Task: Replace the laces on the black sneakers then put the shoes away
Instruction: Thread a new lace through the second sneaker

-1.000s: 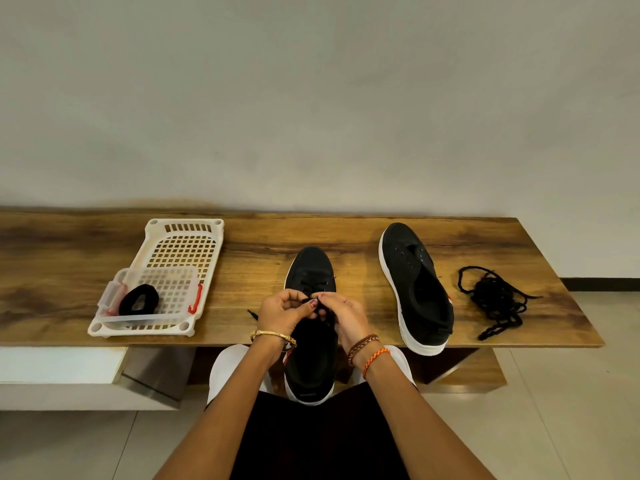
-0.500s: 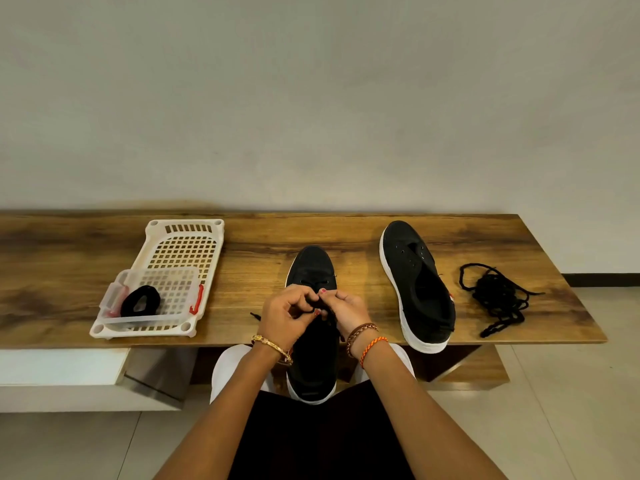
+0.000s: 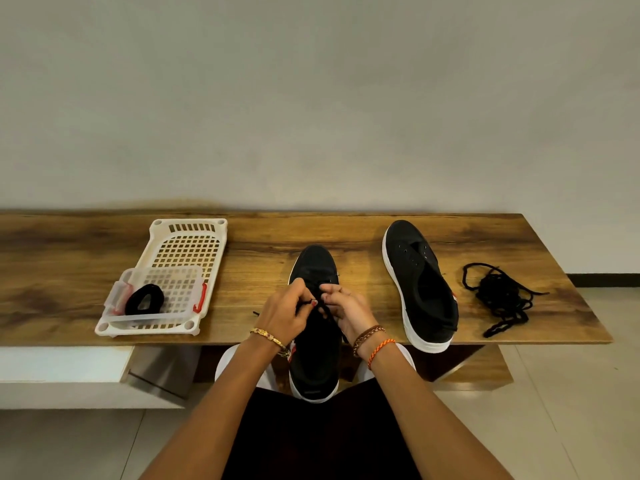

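1. The near sneaker (image 3: 313, 362) lies at lower centre of the frame, toe pointing up the frame, its heel hanging past the front edge of the wooden bench (image 3: 270, 244).
2. Over its eyelets, the left hand (image 3: 284, 315) pinches a black lace (image 3: 323, 311) with curled fingers; the right hand (image 3: 346, 311), just beside it, fingers curled, grips the same lace.
3. A lace end (image 3: 255, 312) shows on the wood left of the left hand.
4. The second sneaker (image 3: 420, 285) lies right of centre, unlaced, toe toward the wall and tilted a little leftward.
5. Further right, a loose tangle of black lace (image 3: 502, 297) lies on the bench.
6. At centre left stands a white perforated basket (image 3: 188, 249); a clear small box (image 3: 173, 292) with red clasps sits in its near end and holds a coiled black lace (image 3: 143, 299).
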